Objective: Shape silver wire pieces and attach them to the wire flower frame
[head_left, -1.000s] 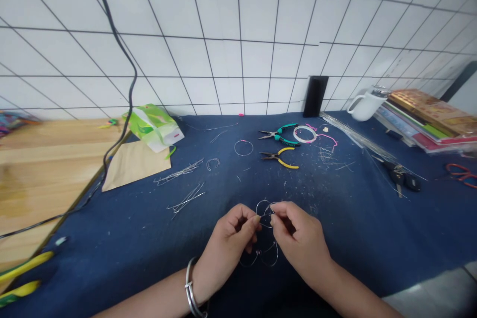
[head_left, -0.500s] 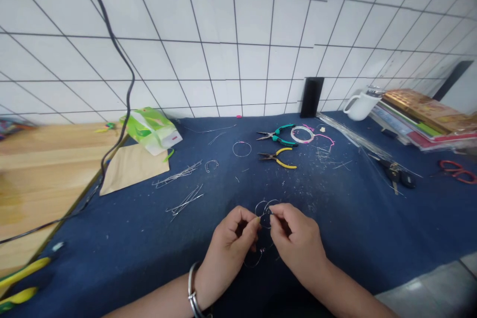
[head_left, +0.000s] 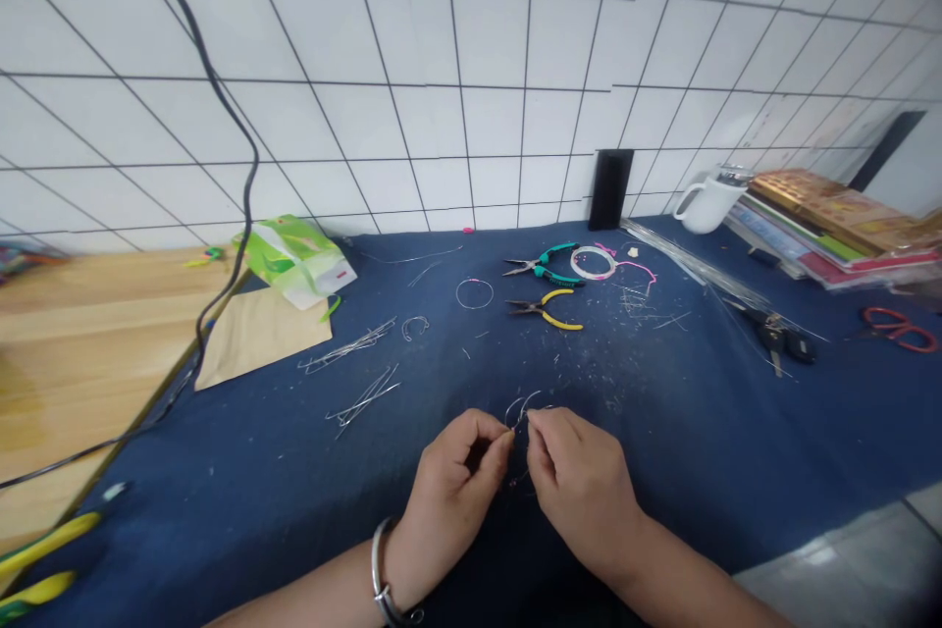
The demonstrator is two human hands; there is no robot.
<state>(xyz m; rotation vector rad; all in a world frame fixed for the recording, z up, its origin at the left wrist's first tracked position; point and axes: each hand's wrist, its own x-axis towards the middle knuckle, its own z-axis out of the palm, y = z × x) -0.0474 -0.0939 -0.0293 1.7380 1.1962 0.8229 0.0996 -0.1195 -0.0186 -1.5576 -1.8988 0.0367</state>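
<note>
Low in the middle of the head view, my left hand (head_left: 463,466) pinches a thin silvery wire (head_left: 521,409) between thumb and forefinger. Just to its right, my right hand (head_left: 581,461) pinches the same wire, its fingertips a short gap from the left ones. Curved loops of the wire stick up beyond the fingertips, and a small pinkish bit shows below between the hands. My fingers hide the exact grip points. A silver bangle (head_left: 381,569) circles my left wrist.
Beyond my hands lie yellow-handled pliers (head_left: 559,309), teal-handled pliers (head_left: 549,265) and a wire ring (head_left: 475,293). Bent wires (head_left: 360,400) lie left. Right are a coil (head_left: 593,263), keys (head_left: 780,341), red scissors (head_left: 902,329) and a white mug (head_left: 710,203). A black cable (head_left: 250,177) hangs left.
My right hand has turned slightly and its fingertips have come a little closer to my left hand. The wire loops between them have shifted, and less of the lower loop shows.
</note>
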